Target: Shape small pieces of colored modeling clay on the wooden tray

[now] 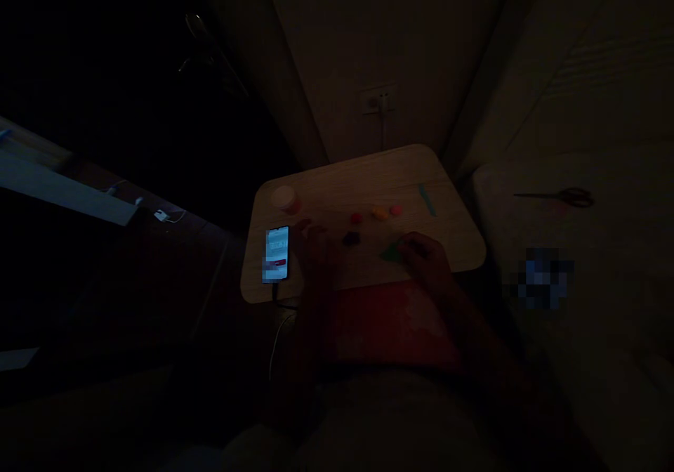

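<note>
Tabletop [337, 184]: dim
Right hand [430, 265]: at green piece [390, 252]; I'd press gently
Left hand [314, 246]: by phone [279, 247]
Fingers, both: pinch unclear

Very dim; my phone [277, 254] screen is the brightest spot. Faint light on the table [337, 184], deep black at left, my hands murky, soft detail, pixelated patches on screen and at right.
</note>
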`<state>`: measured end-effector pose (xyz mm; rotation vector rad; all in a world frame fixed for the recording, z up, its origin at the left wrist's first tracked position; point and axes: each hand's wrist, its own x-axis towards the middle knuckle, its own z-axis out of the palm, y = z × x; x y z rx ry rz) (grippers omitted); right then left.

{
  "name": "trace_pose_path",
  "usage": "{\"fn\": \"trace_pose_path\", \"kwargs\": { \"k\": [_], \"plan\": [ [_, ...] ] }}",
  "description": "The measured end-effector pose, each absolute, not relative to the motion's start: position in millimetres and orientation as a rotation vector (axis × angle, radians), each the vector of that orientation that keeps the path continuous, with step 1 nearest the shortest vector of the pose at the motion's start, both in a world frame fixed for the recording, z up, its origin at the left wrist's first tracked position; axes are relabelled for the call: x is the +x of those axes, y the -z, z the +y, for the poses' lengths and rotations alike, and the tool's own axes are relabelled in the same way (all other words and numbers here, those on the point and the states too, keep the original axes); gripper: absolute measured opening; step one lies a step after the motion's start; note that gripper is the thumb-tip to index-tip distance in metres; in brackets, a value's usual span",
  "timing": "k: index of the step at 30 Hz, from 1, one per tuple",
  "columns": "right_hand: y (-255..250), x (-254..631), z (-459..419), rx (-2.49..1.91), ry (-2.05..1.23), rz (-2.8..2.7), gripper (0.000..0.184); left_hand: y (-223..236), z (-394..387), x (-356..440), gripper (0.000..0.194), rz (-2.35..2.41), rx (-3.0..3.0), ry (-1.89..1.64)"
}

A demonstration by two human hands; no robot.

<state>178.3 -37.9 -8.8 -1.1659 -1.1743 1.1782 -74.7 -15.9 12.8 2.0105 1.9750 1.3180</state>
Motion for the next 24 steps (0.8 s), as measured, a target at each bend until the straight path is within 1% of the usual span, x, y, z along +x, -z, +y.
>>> {"fn": "trace_pose_path", "kwargs": {
  "k": [3,6,8,11,16,22,24],
  "plan": [
    [9.6,177.7,-37.1,-1.164,-1.181,-1.168,0.030,-17.4,-25.4,-50.5,0.010,1.636,2.021,-1.443],
    [9.1,176.3,-36.8,-1.160,-1.187,-1.142,0.028,-18.4,-34.5,-20.6,0.015,1.323,1.972,-1.413],
    [8.6,175.3,-36.6,-1.135,-1.197,-1.101,0.027,-15.2,-37.6,-2.2,0.022,1.200,1.871,-1.355],
    [9.8,174.4,-35.7,-1.087,-1.200,-1.043,0.028,-5.3,-36.7,16.0,0.031,1.117,1.679,-1.290],
    [12.8,174.4,-33.6,-1.059,-1.161,-1.102,0.023,10.9,-28.3,16.8,0.030,1.131,1.500,-1.271],
    [9.2,172.5,-33.7,-1.023,-1.261,-1.071,0.024,14.7,-24.9,6.9,0.030,1.110,1.516,-1.282],
    [9.4,172.7,-33.5,-1.013,-1.236,-1.072,0.024,14.5,-25.8,7.7,0.036,1.086,1.599,-1.225]
  ]
}}
